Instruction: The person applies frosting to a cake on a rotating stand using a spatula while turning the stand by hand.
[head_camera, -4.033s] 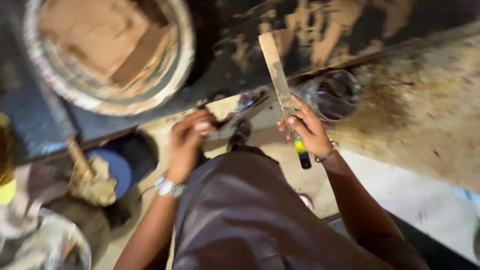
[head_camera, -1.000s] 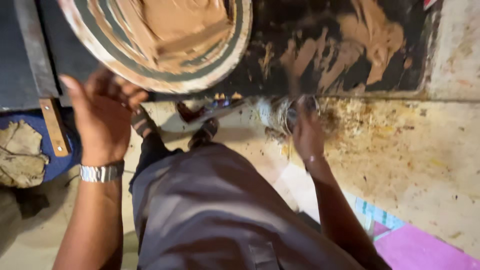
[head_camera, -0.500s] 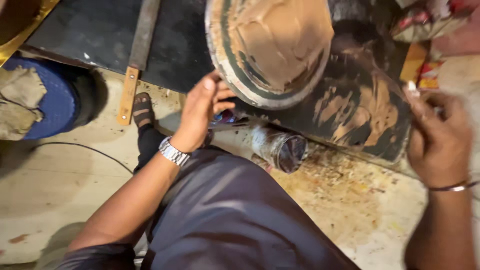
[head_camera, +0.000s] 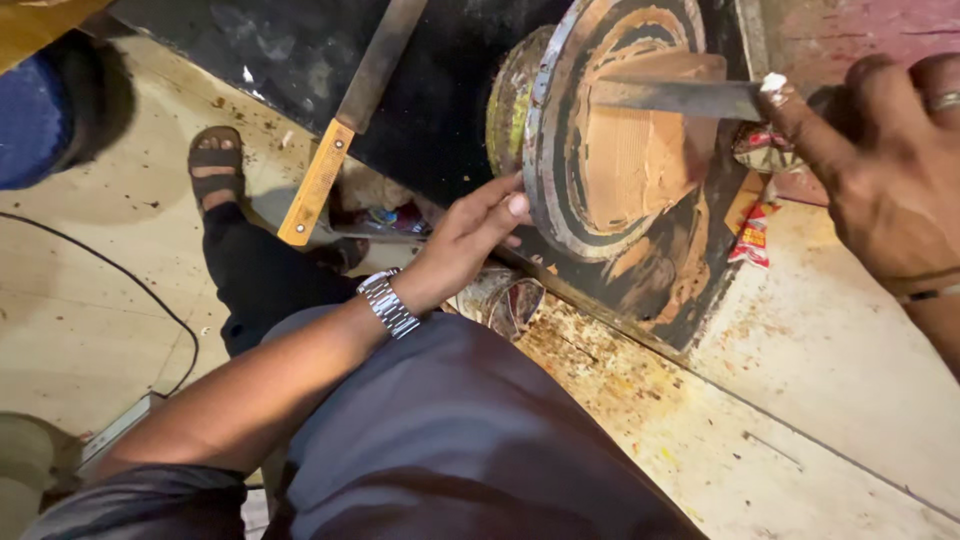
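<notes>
A round metal tray (head_camera: 560, 150) smeared with brown paste stands tilted on a black counter (head_camera: 440, 90). My left hand (head_camera: 470, 235), with a silver wristwatch, touches the tray's lower left rim with spread fingers. My right hand (head_camera: 880, 170) grips a flat metal blade (head_camera: 670, 97) whose tip lies across the paste on the tray. A small white bit shows between the right thumb and the blade.
A long knife with a yellow wooden handle (head_camera: 340, 140) lies on the counter to the left. A small metal cup (head_camera: 505, 300) sits below the tray. My sandalled foot (head_camera: 215, 165), a blue tub (head_camera: 35, 120), a black cable (head_camera: 120, 290) and red wrappers (head_camera: 752, 235) lie around.
My right hand has picked up the flat blade and laid it across the paste. The tray now stands more on edge, and my left hand has shifted to its lower rim.
</notes>
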